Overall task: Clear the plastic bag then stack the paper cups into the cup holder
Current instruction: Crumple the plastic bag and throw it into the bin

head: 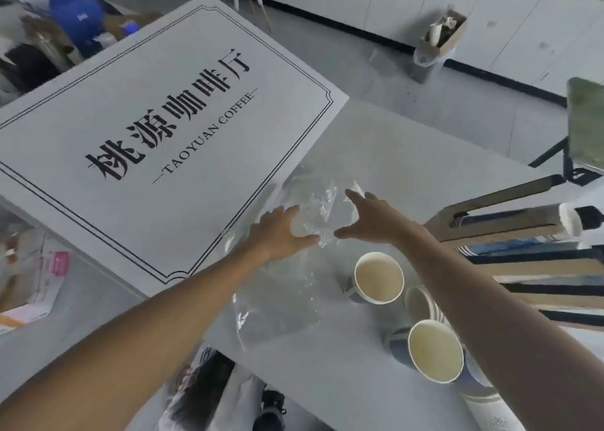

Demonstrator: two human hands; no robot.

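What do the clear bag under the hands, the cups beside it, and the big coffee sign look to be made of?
The bag looks like thin clear plastic film: the table shows through it, and its creases glint. The cups look like paper, with matte cream insides, rolled rims and printed blue outsides. The sign seems a stiff matte white board with black print; whether card, foam or plastic cannot be told.

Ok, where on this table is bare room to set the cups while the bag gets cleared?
Bare tabletop lies beyond the plastic bag, right of the coffee sign; another patch at the near edge, left of the paper cups. Crowded at the right by striped stacks.
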